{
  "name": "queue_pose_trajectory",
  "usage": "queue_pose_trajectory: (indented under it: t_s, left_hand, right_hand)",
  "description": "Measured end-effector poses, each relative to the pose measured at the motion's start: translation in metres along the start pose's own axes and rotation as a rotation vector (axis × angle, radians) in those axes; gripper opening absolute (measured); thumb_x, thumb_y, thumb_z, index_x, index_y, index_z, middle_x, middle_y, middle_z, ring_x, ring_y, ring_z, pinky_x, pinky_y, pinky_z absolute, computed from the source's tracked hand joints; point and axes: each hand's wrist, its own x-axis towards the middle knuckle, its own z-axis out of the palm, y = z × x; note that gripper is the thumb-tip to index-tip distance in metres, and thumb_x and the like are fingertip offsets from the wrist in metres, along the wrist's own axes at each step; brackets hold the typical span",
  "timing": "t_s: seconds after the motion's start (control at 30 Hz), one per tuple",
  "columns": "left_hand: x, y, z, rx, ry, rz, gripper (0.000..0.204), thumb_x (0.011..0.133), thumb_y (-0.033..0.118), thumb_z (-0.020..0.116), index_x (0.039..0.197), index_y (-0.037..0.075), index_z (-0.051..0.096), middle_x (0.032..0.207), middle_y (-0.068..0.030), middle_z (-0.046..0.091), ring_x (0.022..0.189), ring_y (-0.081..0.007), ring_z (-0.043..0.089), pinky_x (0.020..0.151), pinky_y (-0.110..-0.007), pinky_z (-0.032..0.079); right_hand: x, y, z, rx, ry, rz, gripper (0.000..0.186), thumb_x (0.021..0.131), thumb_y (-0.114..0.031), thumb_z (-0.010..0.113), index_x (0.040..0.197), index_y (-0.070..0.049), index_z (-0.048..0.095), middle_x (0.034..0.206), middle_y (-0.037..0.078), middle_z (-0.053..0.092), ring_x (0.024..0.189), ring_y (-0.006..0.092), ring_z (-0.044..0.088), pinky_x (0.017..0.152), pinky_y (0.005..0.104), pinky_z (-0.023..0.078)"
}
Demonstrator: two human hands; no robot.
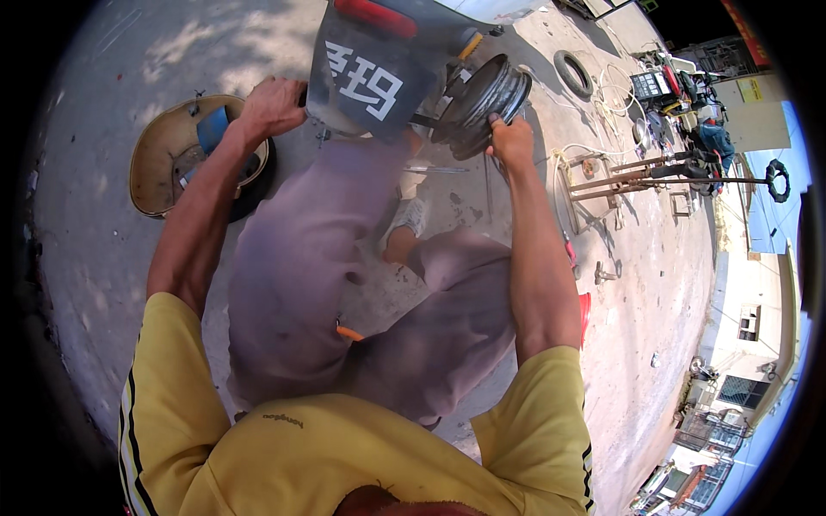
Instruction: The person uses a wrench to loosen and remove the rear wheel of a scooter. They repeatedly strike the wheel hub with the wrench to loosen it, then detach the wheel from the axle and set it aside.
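Note:
At the top middle is the rear of a vehicle with a black mudguard (353, 73) that carries white markings and a red light (377, 15). Beside it sits a bare metal wheel rim (482, 110), with no tyre on it. My right hand (513, 143) is closed on the rim's right edge, thumb on top. My left hand (274, 107) is curled at the mudguard's left edge, next to a dark part; what its fingers hold is hidden. Below the rim, thin metal rods (436, 169) lie on the ground by my foot (406, 230).
A tan rounded tub (140, 176) with a blue piece (213, 129) inside stands at the left. To the right lie a black tyre (574, 74), a pale hose (609, 96) and a metal stand with long bars (615, 179). Piled tools and parts (688, 99) are farther off.

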Motion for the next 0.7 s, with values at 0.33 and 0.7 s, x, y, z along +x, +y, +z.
queue_pose_trajectory:
  t_s: [0.33, 0.7]
  left_hand:
    - [-0.009, 0.010, 0.001, -0.006, -0.001, -0.056, 0.025, 0.071, 0.017, 0.059, 0.090, 0.002, 0.066, 0.082, -0.0266, 0.069, 0.085, -0.0470, 0.064, 0.086, -0.050, 0.049]
    - [-0.028, 0.018, -0.002, -0.005, -0.012, -0.046, 0.032, 0.082, 0.026, 0.061, 0.102, 0.003, 0.070, 0.085, -0.0258, 0.071, 0.086, -0.0440, 0.067, 0.093, -0.049, 0.048]
  right_hand:
    - [-0.005, -0.010, 0.001, -0.141, -0.002, 0.075, 0.044, 0.097, -0.042, 0.067, 0.105, 0.001, 0.067, 0.080, 0.018, 0.074, 0.075, 0.0330, 0.075, 0.080, 0.0441, 0.056]
    - [-0.015, -0.024, -0.007, -0.069, -0.043, 0.111, 0.043, 0.097, -0.041, 0.067, 0.105, 0.001, 0.067, 0.078, 0.018, 0.074, 0.065, 0.0295, 0.074, 0.076, 0.0432, 0.057]
